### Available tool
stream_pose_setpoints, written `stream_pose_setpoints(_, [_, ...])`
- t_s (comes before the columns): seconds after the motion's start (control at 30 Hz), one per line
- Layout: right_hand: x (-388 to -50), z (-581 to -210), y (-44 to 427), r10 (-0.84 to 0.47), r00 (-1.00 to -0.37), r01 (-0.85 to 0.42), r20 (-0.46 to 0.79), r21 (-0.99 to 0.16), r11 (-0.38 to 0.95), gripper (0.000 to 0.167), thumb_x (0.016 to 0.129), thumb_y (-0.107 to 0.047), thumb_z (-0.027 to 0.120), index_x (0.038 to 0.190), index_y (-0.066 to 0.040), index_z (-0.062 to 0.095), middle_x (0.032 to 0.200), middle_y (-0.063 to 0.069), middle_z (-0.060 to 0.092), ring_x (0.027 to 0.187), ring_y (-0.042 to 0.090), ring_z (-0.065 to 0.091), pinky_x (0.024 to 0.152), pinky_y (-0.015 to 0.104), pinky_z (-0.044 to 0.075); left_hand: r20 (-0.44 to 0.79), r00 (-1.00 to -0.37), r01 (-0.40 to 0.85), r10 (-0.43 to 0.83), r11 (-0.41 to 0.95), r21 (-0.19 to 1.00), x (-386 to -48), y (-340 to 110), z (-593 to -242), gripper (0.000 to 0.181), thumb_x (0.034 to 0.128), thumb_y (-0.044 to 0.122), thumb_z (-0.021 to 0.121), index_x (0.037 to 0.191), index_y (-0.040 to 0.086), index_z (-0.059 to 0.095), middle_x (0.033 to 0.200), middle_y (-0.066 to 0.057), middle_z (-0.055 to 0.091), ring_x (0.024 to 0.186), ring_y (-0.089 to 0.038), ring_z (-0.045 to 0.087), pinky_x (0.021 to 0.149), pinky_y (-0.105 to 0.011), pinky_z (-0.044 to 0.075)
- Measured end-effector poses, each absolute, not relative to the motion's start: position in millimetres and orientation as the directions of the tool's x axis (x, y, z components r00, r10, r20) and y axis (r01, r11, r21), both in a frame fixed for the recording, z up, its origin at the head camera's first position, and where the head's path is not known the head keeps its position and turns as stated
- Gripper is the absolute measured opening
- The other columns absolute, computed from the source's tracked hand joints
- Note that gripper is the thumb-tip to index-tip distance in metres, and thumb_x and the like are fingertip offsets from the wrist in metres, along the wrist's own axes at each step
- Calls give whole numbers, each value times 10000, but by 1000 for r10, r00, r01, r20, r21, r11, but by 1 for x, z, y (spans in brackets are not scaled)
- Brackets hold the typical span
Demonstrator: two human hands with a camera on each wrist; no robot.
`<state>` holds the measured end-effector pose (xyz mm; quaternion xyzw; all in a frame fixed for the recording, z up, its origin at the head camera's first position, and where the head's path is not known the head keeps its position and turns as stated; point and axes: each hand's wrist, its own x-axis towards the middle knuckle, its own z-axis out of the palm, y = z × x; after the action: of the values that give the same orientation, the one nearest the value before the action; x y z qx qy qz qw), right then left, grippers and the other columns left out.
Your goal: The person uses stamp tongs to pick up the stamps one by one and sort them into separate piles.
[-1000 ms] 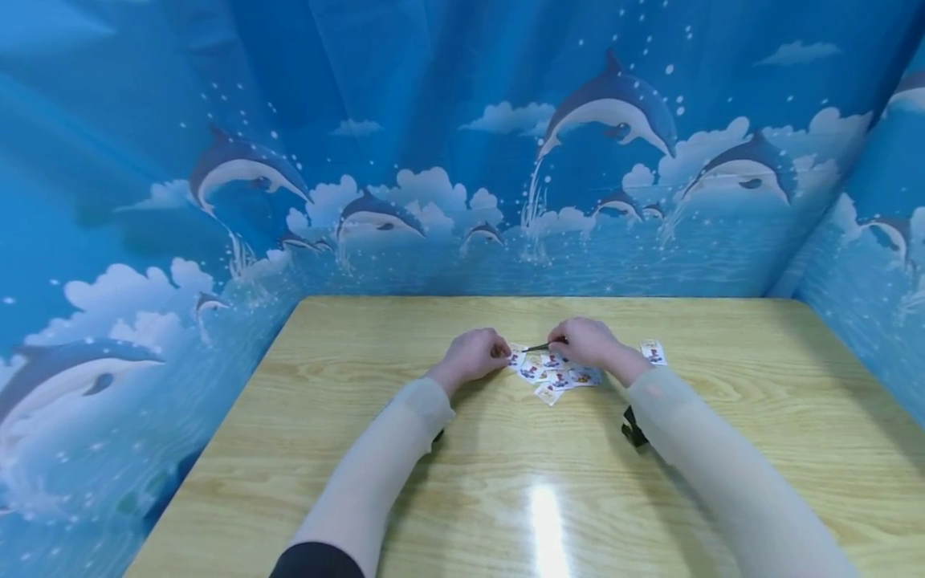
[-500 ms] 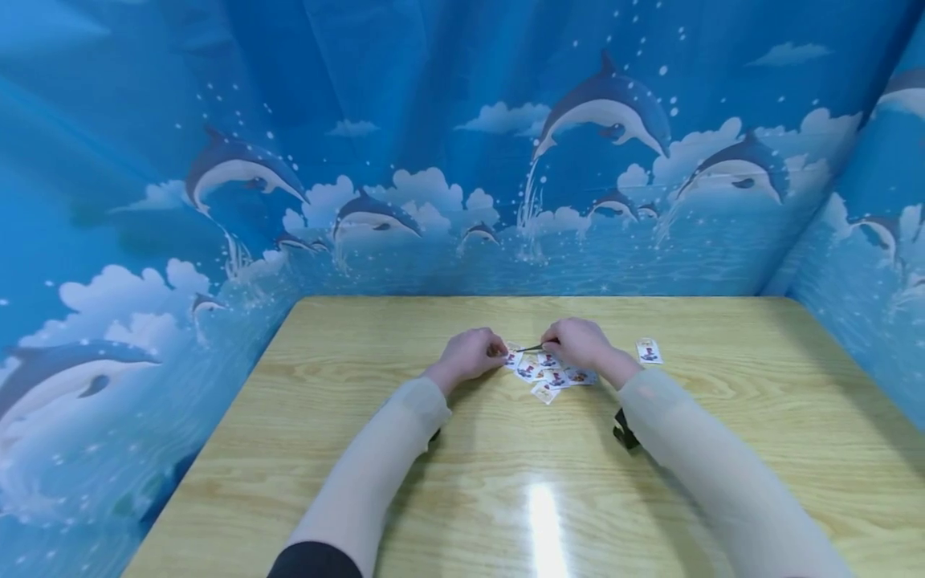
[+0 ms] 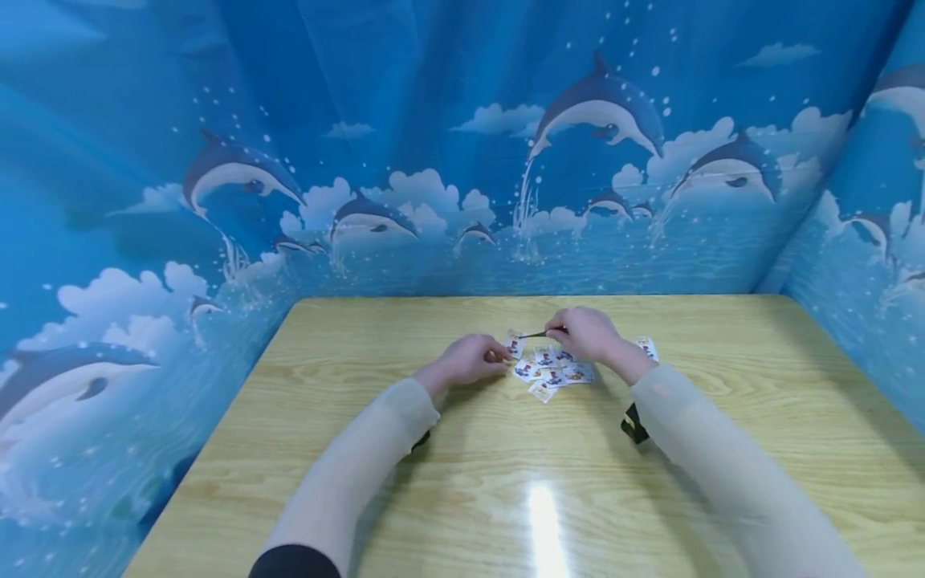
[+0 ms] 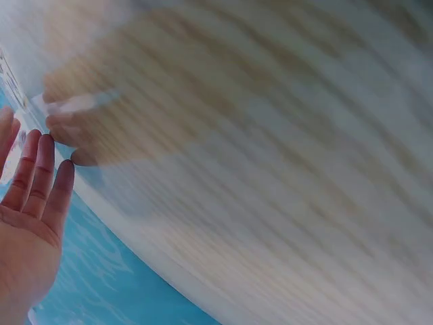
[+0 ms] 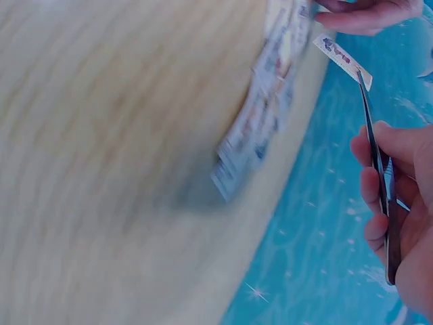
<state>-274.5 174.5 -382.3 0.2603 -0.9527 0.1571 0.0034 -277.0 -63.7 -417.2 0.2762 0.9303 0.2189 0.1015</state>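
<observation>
The right hand (image 3: 587,333) is pinching tweezers (image 5: 366,101), and their tips are holding a little picture card (image 5: 344,62) ahead of its fingers. The left hand (image 3: 473,359) is stretching its fingers straight. Other cards (image 3: 555,375) are lying between both hands, and a lone card (image 3: 646,346) is lying right of the right wrist, on the table (image 3: 491,482).

Dolphin-print sheeting (image 3: 433,104) around a wood-grain table (image 3: 491,466) marks a screened-off workspace.
</observation>
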Motion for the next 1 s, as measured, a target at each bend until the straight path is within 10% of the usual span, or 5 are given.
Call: stream_pose_setpoints(1.0, [-222,-333,333,-467,-872,-489,149,-213,845,166,917,-55,652,1026,46,724,852,31,662,664,127,575,560,331,444,5,-819,545,573,776,318,-276,-45,-427,149,898,297,716,1024,230,758,959,87,643,856,-75,597,786,-264,473])
